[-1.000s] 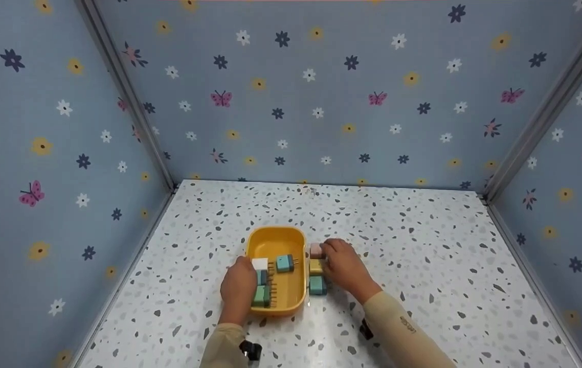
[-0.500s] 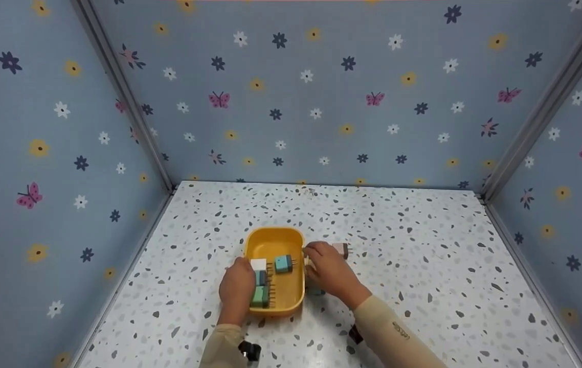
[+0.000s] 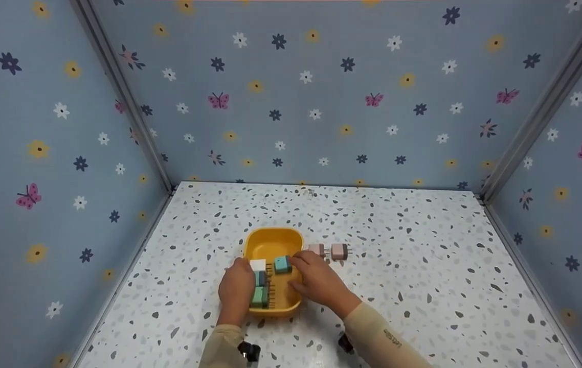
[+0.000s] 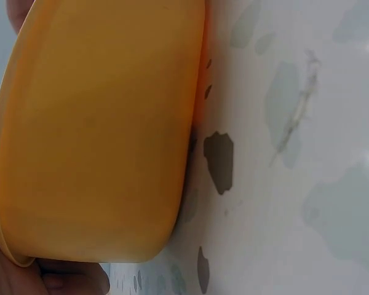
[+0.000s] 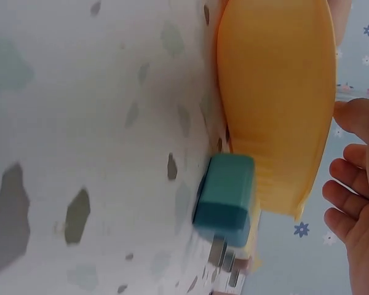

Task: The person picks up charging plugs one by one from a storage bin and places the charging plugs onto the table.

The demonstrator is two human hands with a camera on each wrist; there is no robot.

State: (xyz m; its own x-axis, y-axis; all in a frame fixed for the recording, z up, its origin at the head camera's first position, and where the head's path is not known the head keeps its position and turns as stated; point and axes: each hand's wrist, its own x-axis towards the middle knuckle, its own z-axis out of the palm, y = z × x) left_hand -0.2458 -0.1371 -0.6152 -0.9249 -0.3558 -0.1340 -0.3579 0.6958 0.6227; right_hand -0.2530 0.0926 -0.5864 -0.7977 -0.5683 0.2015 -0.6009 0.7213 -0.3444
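Note:
In the head view, my left hand [image 3: 236, 286] grips the left rim of a yellow plastic tub [image 3: 274, 232]. Inside it, along the left wall, sit a white charger plug [image 3: 258, 265], a blue one and a green charger plug [image 3: 259, 295], prongs facing right. Another light blue charger plug [image 3: 282, 264] lies apart in the middle. My right hand [image 3: 321, 281] reaches over the right rim, its fingertips at that plug's prong end, thumb lower and apart. Whether they touch is unclear. Outside the tub, below this hand, stands a teal charger plug [image 5: 224, 190], hidden in the head view.
Two pink charger plugs [image 3: 339, 251] lie side by side, right of the tub on the speckled white table [image 3: 398, 225]. A pale yellow plug peeks out behind the teal one in the right wrist view. Blue flowered panels [image 3: 301, 112] enclose the back and sides.
My right hand has moved left from the plugs beside the tub to over its right rim. A second pink charger plug now shows right of the first. My left hand stays on the tub.

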